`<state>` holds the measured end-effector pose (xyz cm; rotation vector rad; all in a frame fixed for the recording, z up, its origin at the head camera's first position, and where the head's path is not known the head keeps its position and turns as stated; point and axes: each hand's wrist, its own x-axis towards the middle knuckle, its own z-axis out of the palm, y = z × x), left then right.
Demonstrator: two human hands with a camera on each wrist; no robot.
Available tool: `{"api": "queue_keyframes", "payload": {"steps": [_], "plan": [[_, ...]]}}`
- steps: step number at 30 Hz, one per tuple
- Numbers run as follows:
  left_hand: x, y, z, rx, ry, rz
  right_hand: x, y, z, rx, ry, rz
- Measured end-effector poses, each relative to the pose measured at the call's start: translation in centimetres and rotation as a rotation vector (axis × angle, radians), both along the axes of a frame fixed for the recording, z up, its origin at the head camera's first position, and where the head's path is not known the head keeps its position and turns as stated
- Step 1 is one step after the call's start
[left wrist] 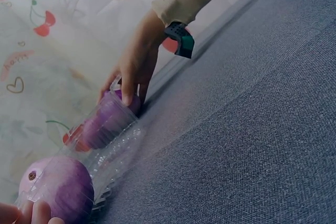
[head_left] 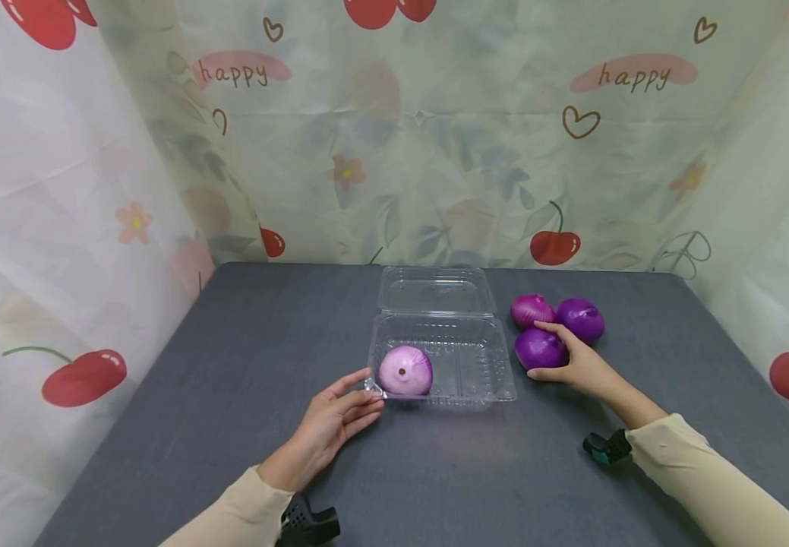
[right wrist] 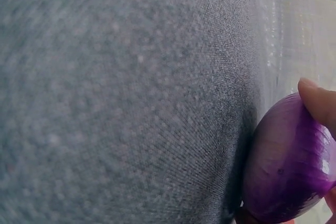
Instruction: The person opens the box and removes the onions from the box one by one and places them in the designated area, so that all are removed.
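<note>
1. Onion, dark purple (head_left: 539,348), sits on the grey table (head_left: 230,395) just right of the clear clamshell container (head_left: 465,361). The right hand (head_left: 575,365) curls around it, thumb on the near side and fingers over the top; the right wrist view shows a fingertip (right wrist: 317,100) pressed on the onion's skin (right wrist: 286,166).
2. Two more onions lie touching behind it: a reddish one (head_left: 531,309) and a purple one (head_left: 580,319).
3. Pale onion (head_left: 405,370) rests in the near-left corner of the container's tray, root end facing the camera; the lid (head_left: 435,289) lies open flat behind the tray.
4. Left hand (head_left: 332,422) lies on the table with fingers nearly straight, fingertips touching the container's near-left corner. It grips nothing.
5. Left wrist view: pale onion (left wrist: 55,187) is seen through the plastic wall, with the right hand (left wrist: 136,69) on the dark onion (left wrist: 107,119) beyond.
</note>
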<state>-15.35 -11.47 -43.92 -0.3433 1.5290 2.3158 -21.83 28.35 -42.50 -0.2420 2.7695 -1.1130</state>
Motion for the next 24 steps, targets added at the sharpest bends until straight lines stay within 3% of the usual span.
{"api": "queue_keyframes", "payload": {"steps": [24], "plan": [[0.06, -0.06, 0.02, 0.008, 0.009, -0.016, 0.05, -0.01, 0.19, -0.001, -0.01, 0.0]]}}
